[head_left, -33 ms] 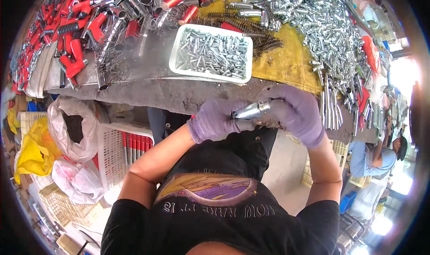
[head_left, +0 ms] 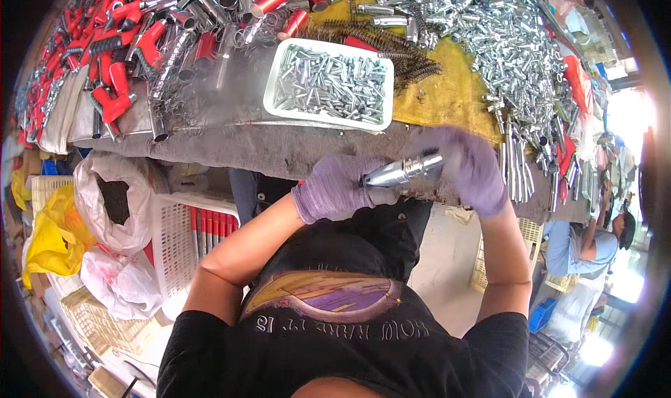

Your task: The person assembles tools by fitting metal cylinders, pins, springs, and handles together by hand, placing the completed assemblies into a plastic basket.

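The right hand (head_left: 479, 171), in a purple knitted glove, has just slid back, so more of the shiny silver metal tube (head_left: 405, 173) shows; the left hand (head_left: 335, 188), in a matching glove, now seems to do the gripping. The tube pokes out between both hands (the right is blurry, so I can't tell whether it touches). Beyond them sits a white plastic tray (head_left: 328, 119).

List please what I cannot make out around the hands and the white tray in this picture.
All in the head view:
- Right hand: fingers motion-blurred; whether they touch the metal tube is unclear.
- Metal tube: partly covered by the left hand.
- White tray: bottom hidden under metal pins.
- Metal parts heap: cut off by the upper edge.
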A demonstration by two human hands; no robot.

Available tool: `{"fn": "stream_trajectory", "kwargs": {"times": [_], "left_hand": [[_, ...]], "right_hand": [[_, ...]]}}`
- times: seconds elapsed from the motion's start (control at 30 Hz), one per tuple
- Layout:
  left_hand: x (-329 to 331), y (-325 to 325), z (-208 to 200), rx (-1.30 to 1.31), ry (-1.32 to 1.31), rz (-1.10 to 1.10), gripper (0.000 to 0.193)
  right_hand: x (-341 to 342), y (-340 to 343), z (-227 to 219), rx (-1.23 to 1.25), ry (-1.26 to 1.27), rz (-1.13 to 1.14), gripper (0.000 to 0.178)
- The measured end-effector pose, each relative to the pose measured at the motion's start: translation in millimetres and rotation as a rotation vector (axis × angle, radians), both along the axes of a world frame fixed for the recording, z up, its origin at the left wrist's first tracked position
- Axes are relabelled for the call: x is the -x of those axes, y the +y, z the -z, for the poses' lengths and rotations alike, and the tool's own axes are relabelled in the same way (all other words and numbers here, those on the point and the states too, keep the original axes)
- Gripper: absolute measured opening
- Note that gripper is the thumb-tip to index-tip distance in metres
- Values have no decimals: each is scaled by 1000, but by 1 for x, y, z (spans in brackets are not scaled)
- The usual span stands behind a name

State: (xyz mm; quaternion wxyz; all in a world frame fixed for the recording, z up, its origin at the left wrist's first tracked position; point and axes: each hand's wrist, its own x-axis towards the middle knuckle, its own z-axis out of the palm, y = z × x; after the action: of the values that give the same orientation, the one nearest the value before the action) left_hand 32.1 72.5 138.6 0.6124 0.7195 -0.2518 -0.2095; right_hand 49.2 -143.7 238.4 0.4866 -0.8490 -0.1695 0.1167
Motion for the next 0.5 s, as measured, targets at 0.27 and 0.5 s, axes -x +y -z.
{"fn": "stream_trajectory", "kwargs": {"times": [0.27, 0.5], "left_hand": [[-1, 2, -4, 57, 41, -17, 45], [0, 1, 2, 80, -26, -14, 41]], "right_hand": [[-95, -42, 92, 924, -394, 217, 41], [-90, -28, 83, 737, -210, 129, 22]]}}
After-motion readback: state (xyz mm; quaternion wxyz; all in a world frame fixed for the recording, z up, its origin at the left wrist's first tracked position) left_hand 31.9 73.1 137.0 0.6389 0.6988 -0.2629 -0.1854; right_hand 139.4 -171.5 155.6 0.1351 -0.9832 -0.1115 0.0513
